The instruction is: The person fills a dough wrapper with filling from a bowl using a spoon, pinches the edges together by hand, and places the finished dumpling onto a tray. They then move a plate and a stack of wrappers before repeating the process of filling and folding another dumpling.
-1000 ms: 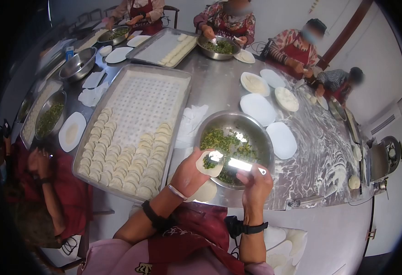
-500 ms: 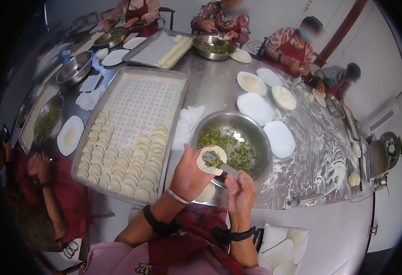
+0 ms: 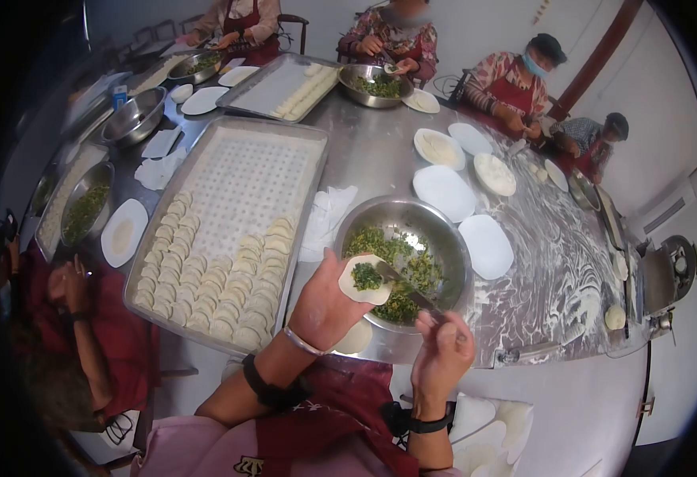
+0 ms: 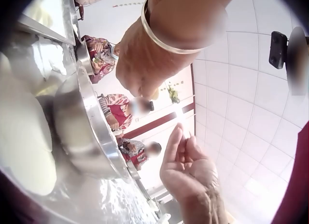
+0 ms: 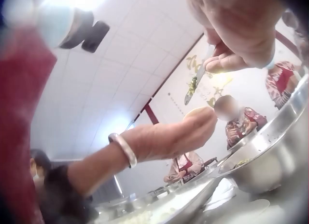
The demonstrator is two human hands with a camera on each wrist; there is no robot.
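Note:
My left hand (image 3: 326, 308) holds a round dumpling wrapper (image 3: 354, 292) cupped on its fingers, thumb by the far edge. A clump of chopped green filling (image 3: 366, 277) lies in the middle of the wrapper. My right hand (image 3: 442, 354) pinches the handle of a flat metal spatula (image 3: 418, 297), whose tip reaches the wrapper's right side. Bits of green cling to the spatula blade (image 5: 192, 86) in the right wrist view. Just beyond both hands, a steel bowl (image 3: 449, 232) contains more green filling.
Left of the bowl, a large tray (image 3: 322, 171) bears rows of folded dumplings (image 3: 220, 290). A wrapper (image 3: 355, 338) lies near the table's front edge. White plates (image 3: 487, 248) stand beyond the bowl, beside a flour-dusted surface (image 3: 563, 270). Other people work around the table.
The spatula first came from the bowl side to the wrapper, pressed filling there, then drew back rightward. The filling now sits as a clump on the wrapper; the left hand has hardly moved.

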